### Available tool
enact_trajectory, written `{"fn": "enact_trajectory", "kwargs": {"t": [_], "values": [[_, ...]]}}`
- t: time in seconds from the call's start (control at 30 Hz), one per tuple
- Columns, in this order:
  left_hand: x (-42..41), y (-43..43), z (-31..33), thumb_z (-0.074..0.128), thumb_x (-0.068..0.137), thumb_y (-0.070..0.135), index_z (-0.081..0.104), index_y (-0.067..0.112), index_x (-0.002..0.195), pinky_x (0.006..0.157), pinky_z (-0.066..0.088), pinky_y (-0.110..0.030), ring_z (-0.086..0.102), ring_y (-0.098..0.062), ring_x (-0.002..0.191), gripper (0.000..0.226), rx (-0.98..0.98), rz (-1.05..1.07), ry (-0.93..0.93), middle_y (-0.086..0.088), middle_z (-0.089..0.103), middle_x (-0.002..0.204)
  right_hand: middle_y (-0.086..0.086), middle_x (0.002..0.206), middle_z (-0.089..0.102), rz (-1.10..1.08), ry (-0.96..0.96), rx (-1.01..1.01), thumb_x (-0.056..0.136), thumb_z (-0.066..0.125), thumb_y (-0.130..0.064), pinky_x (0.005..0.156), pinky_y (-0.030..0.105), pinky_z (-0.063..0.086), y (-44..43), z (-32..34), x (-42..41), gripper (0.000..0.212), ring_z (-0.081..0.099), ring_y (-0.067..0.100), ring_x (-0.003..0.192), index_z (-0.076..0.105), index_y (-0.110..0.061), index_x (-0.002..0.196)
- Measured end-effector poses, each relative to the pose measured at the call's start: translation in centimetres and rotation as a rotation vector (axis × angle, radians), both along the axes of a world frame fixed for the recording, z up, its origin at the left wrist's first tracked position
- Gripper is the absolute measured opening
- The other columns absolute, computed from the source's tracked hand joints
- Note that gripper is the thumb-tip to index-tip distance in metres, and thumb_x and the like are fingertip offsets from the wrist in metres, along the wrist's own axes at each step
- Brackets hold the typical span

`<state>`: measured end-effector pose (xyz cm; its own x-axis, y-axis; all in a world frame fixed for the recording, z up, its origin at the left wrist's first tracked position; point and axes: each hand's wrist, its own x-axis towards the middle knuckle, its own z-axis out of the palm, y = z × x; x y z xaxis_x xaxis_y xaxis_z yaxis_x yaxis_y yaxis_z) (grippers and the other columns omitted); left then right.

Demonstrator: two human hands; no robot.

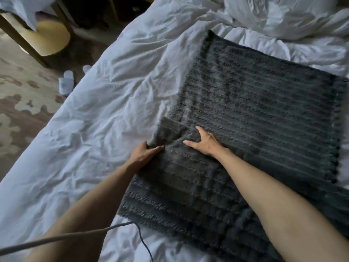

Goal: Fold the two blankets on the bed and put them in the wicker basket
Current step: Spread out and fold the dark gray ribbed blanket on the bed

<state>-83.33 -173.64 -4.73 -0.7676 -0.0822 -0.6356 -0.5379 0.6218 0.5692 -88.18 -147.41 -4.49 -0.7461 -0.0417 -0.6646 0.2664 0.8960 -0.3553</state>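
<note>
A dark grey ribbed fleece blanket (260, 103) lies flat and partly folded on the white bed (113, 87), reaching from the middle to the right edge of the view. My left hand (146, 151) pinches the blanket's left edge where a folded corner sticks out. My right hand (204, 141) lies flat on the blanket just to the right of it, fingers spread and pressing the fabric down. No wicker basket and no second blanket are in view.
A crumpled white duvet (283, 14) is heaped at the top right. Left of the bed, on patterned carpet, stand white slippers (66, 82) and a wooden chair with a yellow seat (51, 37). A thin dark cable (143, 241) hangs at the bottom.
</note>
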Motion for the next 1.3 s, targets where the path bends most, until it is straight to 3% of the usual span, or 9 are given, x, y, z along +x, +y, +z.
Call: {"fn": "enact_trajectory", "kwargs": {"t": [0.1,0.17,0.33,0.43,0.63,0.77,1.03,1.17,1.3], "values": [[0.1,-0.2,0.3,0.070,0.080,0.053,0.057,0.008,0.094,0.068,0.042,-0.032,0.054,-0.019,0.078,0.049,0.035,-0.020,0.107,-0.004,0.059,0.084,0.009,0.121,0.062,0.043,0.119,0.051,0.077,0.065,-0.057,0.091,0.041,0.051,-0.6,-0.3,-1.2,0.055,0.059,0.032,0.112,0.053,-0.024,0.120],[0.0,-0.3,0.3,0.070,0.083,0.044,0.050,0.013,0.096,0.067,0.035,-0.028,0.048,-0.017,0.080,0.039,0.095,0.022,0.131,-0.003,0.054,0.085,0.008,0.105,0.065,-0.016,0.290,0.125,0.079,0.065,-0.041,0.083,0.038,0.051,-0.9,-0.3,-1.3,0.028,0.062,0.032,0.100,0.053,-0.024,0.098],[0.1,-1.1,-0.9,0.061,0.092,0.036,0.035,0.013,0.100,0.077,0.038,-0.034,0.055,-0.031,0.103,0.035,-0.039,-0.133,0.018,-0.018,0.057,0.106,0.007,0.141,0.049,0.017,0.203,0.111,0.086,0.062,-0.052,0.104,0.045,0.040,-1.8,0.0,0.0,0.064,0.048,0.031,0.127,0.042,-0.025,0.140],[0.8,-0.7,-0.9,0.050,0.097,0.037,0.038,0.007,0.113,0.088,0.042,-0.040,0.053,-0.040,0.115,0.036,-0.155,-0.202,-0.031,-0.024,0.053,0.125,0.003,0.150,0.036,-0.049,0.213,0.129,0.090,0.047,-0.063,0.109,0.046,0.034,-0.6,0.8,2.0,0.069,0.038,0.028,0.135,0.030,-0.030,0.148],[0.9,3.8,2.2,0.052,0.087,0.025,0.029,0.011,0.142,0.105,0.034,-0.046,0.036,-0.035,0.129,0.061,-0.422,-0.404,0.386,-0.015,0.033,0.143,-0.001,0.143,0.043,-0.162,0.402,0.283,0.098,0.041,-0.047,0.108,0.040,0.036,8.9,2.5,10.6,0.052,0.042,0.022,0.128,0.041,-0.020,0.143],[1.5,11.6,3.6,0.049,0.092,0.032,0.019,0.015,0.152,0.120,0.014,-0.044,0.017,-0.027,0.146,0.069,-0.507,-0.743,0.464,-0.009,0.018,0.158,0.000,0.144,0.044,-0.298,0.428,0.412,0.099,0.041,-0.041,0.108,0.039,0.035,17.1,3.1,16.7,0.047,0.044,0.023,0.128,0.047,-0.019,0.140],[4.2,31.6,3.8,0.045,0.093,0.053,0.036,0.015,0.144,0.112,0.027,-0.037,0.040,-0.027,0.133,0.064,-0.318,-1.060,0.530,-0.009,0.041,0.145,0.014,0.142,0.044,-0.630,0.547,0.554,0.089,0.056,-0.050,0.104,0.052,0.034,34.1,4.1,25.6,0.058,0.041,0.036,0.128,0.052,-0.014,0.135],[3.6,40.5,3.1,0.038,0.083,0.077,0.035,0.018,0.143,0.104,0.037,-0.038,0.048,-0.030,0.126,0.084,-0.284,-1.258,0.361,-0.009,0.047,0.140,0.011,0.150,0.037,-1.137,0.357,0.114,0.080,0.062,-0.063,0.110,0.044,0.032,39.0,2.1,26.9,0.088,0.035,0.031,0.137,0.031,-0.016,0.148],[4.7,48.6,2.9,0.045,0.065,0.090,0.053,0.027,0.108,0.080,0.051,-0.030,0.059,-0.020,0.091,0.077,-0.146,-1.211,0.091,0.004,0.061,0.102,-0.001,0.127,0.063,-1.184,0.489,-0.279,0.074,0.074,-0.051,0.107,0.037,0.041,39.6,0.2,26.5,0.067,0.054,0.020,0.124,0.056,-0.020,0.130]]}}
